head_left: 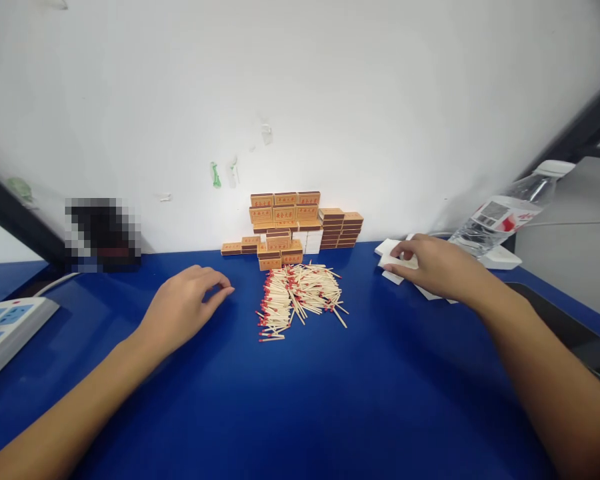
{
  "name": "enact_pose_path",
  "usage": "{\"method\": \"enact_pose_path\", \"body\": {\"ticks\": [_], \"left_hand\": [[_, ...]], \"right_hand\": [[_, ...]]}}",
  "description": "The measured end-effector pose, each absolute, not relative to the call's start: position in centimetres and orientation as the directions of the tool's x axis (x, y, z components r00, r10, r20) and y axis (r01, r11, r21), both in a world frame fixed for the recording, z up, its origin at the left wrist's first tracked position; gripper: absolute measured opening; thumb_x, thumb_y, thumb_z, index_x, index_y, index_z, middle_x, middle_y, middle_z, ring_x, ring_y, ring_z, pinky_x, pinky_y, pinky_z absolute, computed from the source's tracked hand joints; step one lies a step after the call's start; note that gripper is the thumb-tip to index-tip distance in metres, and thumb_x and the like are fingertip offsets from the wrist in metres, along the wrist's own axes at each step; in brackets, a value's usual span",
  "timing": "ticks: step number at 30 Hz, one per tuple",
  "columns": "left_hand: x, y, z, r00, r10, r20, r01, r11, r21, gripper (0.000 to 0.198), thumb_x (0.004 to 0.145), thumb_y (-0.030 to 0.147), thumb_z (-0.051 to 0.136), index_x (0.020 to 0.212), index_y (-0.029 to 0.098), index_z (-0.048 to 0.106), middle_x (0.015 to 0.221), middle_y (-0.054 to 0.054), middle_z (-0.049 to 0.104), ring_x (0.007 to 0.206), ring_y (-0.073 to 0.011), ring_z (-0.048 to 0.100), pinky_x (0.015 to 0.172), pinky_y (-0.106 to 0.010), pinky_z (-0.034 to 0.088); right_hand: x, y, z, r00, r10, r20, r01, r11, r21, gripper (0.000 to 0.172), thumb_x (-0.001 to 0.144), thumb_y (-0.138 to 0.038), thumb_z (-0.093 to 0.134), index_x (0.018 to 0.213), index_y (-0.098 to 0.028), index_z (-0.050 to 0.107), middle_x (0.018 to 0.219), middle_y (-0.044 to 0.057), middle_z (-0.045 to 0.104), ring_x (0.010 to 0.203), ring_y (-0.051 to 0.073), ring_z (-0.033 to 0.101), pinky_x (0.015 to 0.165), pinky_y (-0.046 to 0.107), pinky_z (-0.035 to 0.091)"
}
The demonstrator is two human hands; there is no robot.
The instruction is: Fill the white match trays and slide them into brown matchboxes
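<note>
A loose heap of red-tipped matches (300, 297) lies on the blue table (300, 400) in front of me. Behind it, orange matchboxes (285, 223) are stacked against the white wall. My left hand (185, 307) rests on the table just left of the matches, its fingers loosely curled with nothing visible in them. My right hand (433, 267) lies to the right, fingers pinched on a white inner matchbox tray (394, 263) that sits on top of other white trays.
A white power strip (5, 330) sits at the left edge. A plastic water bottle (510, 213) leans at the back right. A dark tablet-like slab (575, 333) lies along the right edge. A dark blurred object (103, 233) stands at the back left.
</note>
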State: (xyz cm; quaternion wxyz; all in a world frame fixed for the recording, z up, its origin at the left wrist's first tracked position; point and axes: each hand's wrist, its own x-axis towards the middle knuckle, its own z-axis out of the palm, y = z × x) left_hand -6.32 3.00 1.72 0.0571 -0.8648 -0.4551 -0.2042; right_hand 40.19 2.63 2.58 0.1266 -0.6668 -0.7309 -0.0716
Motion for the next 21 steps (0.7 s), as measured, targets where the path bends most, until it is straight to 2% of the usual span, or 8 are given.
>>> {"method": "enact_pose_path", "body": {"ticks": [2, 6, 10, 14, 19, 21], "left_hand": [[-6.1, 2.9, 1.5, 0.588, 0.684, 0.431, 0.759, -0.651, -0.001, 0.026, 0.105, 0.035, 0.053, 0.103, 0.021, 0.075, 0.102, -0.006, 0.078, 0.092, -0.0250, 0.068, 0.085, -0.039, 0.052], [-5.0, 2.1, 1.5, 0.678, 0.534, 0.505, 0.674, -0.726, -0.137, 0.025, 0.106, 0.032, 0.055, 0.104, 0.017, 0.074, 0.099, -0.007, 0.078, 0.088, -0.0237, 0.070, 0.085, -0.040, 0.055], [-4.2, 1.0, 1.8, 0.725, 0.443, 0.527, 0.606, -0.775, -0.182, 0.022, 0.105, 0.031, 0.058, 0.104, 0.015, 0.073, 0.096, -0.006, 0.078, 0.087, -0.0224, 0.072, 0.084, -0.039, 0.056], [-3.9, 0.7, 1.8, 0.753, 0.420, 0.507, 0.575, -0.794, -0.197, 0.022, 0.105, 0.030, 0.058, 0.103, 0.014, 0.073, 0.092, -0.006, 0.077, 0.084, -0.0220, 0.072, 0.081, -0.039, 0.057], [-3.9, 0.7, 1.8, 0.752, 0.403, 0.522, 0.569, -0.796, -0.206, 0.021, 0.105, 0.029, 0.058, 0.101, 0.014, 0.072, 0.089, -0.005, 0.076, 0.082, -0.0213, 0.071, 0.080, -0.039, 0.057], [-3.8, 0.5, 1.8, 0.759, 0.406, 0.509, 0.566, -0.797, -0.209, 0.021, 0.105, 0.029, 0.058, 0.100, 0.014, 0.072, 0.087, -0.005, 0.075, 0.079, -0.0208, 0.070, 0.078, -0.039, 0.057]], "right_hand": [[41.7, 3.1, 2.0, -0.058, 0.972, 0.226, 0.995, 0.075, -0.067, 0.046, 0.086, -0.057, 0.067, 0.098, -0.014, 0.077, 0.096, 0.017, 0.073, 0.079, 0.030, 0.067, 0.068, 0.040, 0.047], [41.8, 3.3, 1.6, -0.089, 0.978, 0.191, 0.990, 0.108, -0.093, 0.044, 0.087, -0.058, 0.061, 0.095, -0.018, 0.077, 0.094, 0.015, 0.071, 0.079, 0.029, 0.067, 0.070, 0.041, 0.048], [41.0, 3.1, 1.8, -0.102, 0.981, 0.166, 0.987, 0.121, -0.105, 0.047, 0.085, -0.059, 0.059, 0.097, -0.017, 0.074, 0.098, 0.016, 0.069, 0.083, 0.030, 0.066, 0.074, 0.042, 0.050], [40.5, 3.1, 2.1, -0.144, 0.979, 0.142, 0.983, 0.158, -0.095, 0.045, 0.081, -0.056, 0.062, 0.097, -0.016, 0.072, 0.094, 0.016, 0.068, 0.084, 0.032, 0.065, 0.075, 0.043, 0.050], [37.4, 1.6, 3.2, -0.193, 0.931, 0.311, 0.938, 0.268, -0.219, 0.040, 0.084, -0.057, 0.066, 0.098, -0.020, 0.070, 0.100, 0.012, 0.068, 0.085, 0.027, 0.063, 0.077, 0.040, 0.049], [35.0, 0.3, 3.5, -0.254, 0.911, 0.326, 0.892, 0.351, -0.284, 0.034, 0.087, -0.054, 0.069, 0.099, -0.023, 0.069, 0.101, 0.009, 0.069, 0.086, 0.025, 0.063, 0.077, 0.037, 0.048]]}}
